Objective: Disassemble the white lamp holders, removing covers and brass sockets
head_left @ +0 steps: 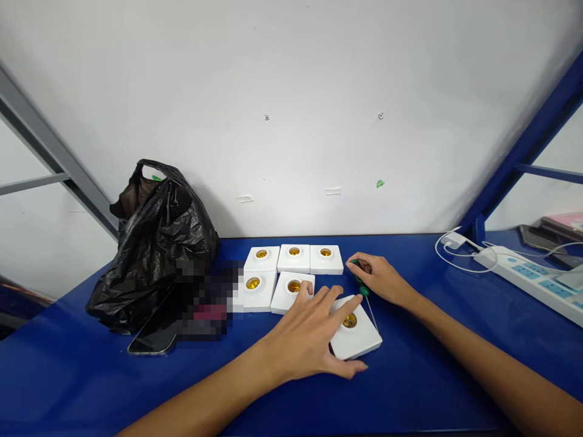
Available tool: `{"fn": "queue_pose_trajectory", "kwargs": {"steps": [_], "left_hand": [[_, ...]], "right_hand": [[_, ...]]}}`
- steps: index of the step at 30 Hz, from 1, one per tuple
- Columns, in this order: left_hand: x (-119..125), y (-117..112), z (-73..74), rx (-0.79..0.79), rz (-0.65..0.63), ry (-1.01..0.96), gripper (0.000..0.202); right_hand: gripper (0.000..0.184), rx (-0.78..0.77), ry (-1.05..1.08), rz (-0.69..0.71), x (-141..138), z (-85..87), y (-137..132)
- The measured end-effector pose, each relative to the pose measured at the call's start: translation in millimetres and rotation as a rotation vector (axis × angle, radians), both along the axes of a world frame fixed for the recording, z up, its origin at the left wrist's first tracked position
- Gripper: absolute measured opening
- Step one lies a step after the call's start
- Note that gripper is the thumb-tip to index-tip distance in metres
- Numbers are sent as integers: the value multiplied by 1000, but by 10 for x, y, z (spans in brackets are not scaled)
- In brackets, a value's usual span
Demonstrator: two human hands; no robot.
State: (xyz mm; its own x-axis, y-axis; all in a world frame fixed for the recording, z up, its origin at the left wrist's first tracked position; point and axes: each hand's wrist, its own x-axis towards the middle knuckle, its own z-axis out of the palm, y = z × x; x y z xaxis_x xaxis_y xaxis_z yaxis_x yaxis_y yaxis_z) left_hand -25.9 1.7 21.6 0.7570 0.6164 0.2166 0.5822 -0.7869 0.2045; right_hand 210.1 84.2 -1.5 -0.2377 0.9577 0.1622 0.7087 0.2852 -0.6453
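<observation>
Nearest on the blue table (432, 376) lies a white square lamp holder (359, 343) with a brass socket, turned slightly askew. The left hand (312, 334) rests flat on it, fingers spread wide, thumb along its near edge. Just beyond, the right hand (380, 279) is curled round a green-handled screwdriver (364, 290), whose thin shaft runs beside the holder. Five more holders (294, 259) sit behind.

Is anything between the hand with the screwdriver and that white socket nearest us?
Nothing visible. The right hand, gripping a green screwdriver, sits just beyond the white socket; the left hand grips that socket's left side, leaving its brass centre uncovered.
</observation>
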Motion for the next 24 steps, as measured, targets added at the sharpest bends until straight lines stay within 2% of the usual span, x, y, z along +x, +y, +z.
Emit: {"fn": "queue_pose_trajectory", "kwargs": {"steps": [5, 11, 16, 24], "left_hand": [[-8, 12, -94, 31, -46, -19, 117], [-40, 78, -216, 25, -217, -47, 100], [-40, 67, -169, 20, -219, -50, 87], [-67, 65, -105, -9, -230, -21, 95]], "right_hand": [[31, -11, 0, -2, 2, -4, 0], [30, -14, -5, -6, -10, 18, -20], [30, -12, -13, -2, -14, 23, -25], [30, -8, -22, 3, -3, 6, -15]]}}
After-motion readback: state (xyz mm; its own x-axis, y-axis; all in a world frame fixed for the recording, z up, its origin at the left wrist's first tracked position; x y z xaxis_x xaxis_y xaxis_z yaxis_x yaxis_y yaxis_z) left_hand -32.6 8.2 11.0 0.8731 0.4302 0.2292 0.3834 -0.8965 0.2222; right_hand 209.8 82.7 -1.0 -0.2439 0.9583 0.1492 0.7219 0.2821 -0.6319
